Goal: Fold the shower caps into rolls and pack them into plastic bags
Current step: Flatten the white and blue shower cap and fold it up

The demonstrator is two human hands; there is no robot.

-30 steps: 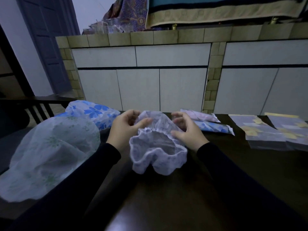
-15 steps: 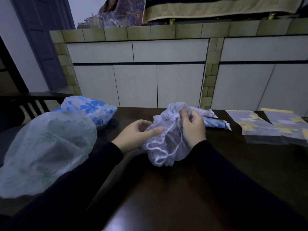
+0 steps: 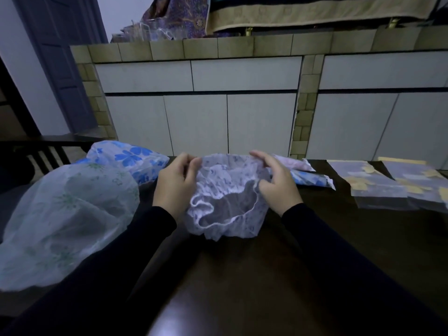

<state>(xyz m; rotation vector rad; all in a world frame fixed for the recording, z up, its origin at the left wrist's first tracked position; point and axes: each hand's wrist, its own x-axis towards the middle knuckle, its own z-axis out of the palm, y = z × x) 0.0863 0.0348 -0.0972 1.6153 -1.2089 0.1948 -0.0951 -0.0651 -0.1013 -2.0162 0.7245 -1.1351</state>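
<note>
Item: lilac-print shower cap (image 3: 228, 197), thin plastic with gathered elastic rim, held over the near-centre of the dark worktop (image 3: 242, 287), opening facing the wearer, crown sagging to or almost onto the surface

Hands: left hand (image 3: 173, 184) pinches the cap's left edge between thumb and fingers; right hand (image 3: 276, 183) grips the right edge, fingers curled into the rim. Both grasp the cap; neither is free

Progress, as judged: cap spread open and unfolded, no roll begun. Two rolled caps in bags (image 3: 303, 172) lie just behind the right hand, apparently finished. A stack of flat plastic bags (image 3: 380, 187) with yellow patches waits at the right, well apart from the hands. Left of the hands, a blue-flower shower cap (image 3: 131, 158) and a large pale green-print shower cap (image 3: 65, 219) lie loose, seemingly unfolded. Most of the work appears to remain

Hard to make out: dim light blurs prints; whether the packed bags are sealed cannot be told; the bag stack is cut by the right frame edge, the green-print cap by the left; the count of bags is unreadable; the right fingertips are buried in the cap's folds
</note>
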